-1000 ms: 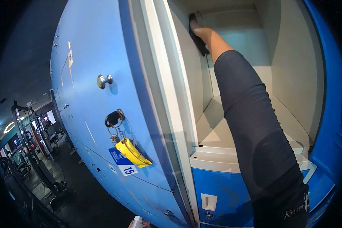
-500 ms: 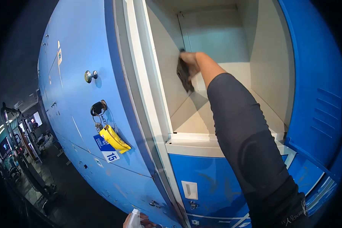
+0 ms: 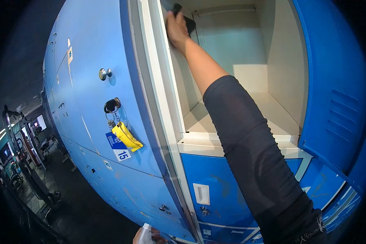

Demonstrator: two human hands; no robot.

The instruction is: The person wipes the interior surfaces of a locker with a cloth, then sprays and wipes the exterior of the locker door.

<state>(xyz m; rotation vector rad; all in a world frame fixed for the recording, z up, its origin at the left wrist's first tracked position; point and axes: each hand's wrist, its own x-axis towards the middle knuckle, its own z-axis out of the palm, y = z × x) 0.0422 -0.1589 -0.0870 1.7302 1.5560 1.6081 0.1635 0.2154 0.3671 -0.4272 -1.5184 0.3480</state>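
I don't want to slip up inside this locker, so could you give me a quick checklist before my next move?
1. Door open: ok, swung out to the right.
2. Cloth in the right grip: ok, dark and held at the upper left inside the locker.
3. Bottle in the left grip: ok, fingers show on both sides, though the frame crops it.
4. Left wall fully clean: cannot tell, the right grip and arm hide part.
5. Tag 15 out of the way: ok, it hangs outside the locker.
6. Right grip out, ready for closing: not ok, it is inside.
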